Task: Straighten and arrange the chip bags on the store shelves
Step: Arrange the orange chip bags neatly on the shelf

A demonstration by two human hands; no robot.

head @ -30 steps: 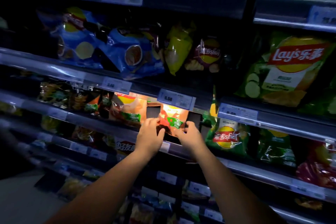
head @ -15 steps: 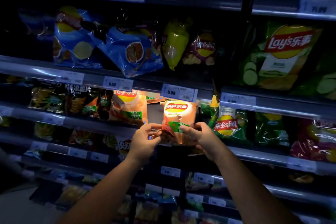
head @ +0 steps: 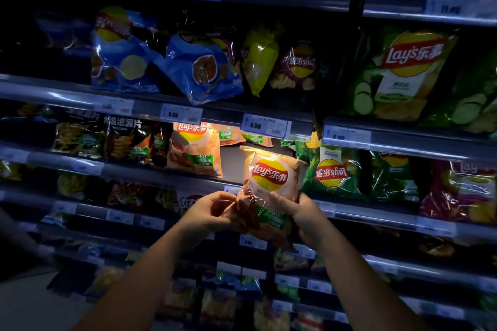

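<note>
A small orange Lay's chip bag [head: 270, 183] is held upright in front of the middle shelf, logo facing me. My left hand [head: 208, 212] pinches its lower left corner. My right hand [head: 301, 215] grips its lower right side. Behind it is a dark gap [head: 231, 162] on the shelf. Another orange Lay's bag [head: 195, 149] stands to the left of the gap, and more orange bags [head: 243, 137] lie flat at the back. To the right a green Lay's bag [head: 332, 169] stands upside down.
The shelf above holds tilted blue bags [head: 199, 67], a yellow-green bag [head: 259, 58], an upside-down purple bag [head: 297, 67] and a large green cucumber bag [head: 403, 72]. Dark bags [head: 107, 140] stand to the left. Price-tag rails [head: 265, 125] edge each shelf. Lower shelves are dim.
Both hands have pulled the orange bag out of the shelf gap and lifted it upright toward me; the logo now faces forward. The view has shifted slightly downward.
</note>
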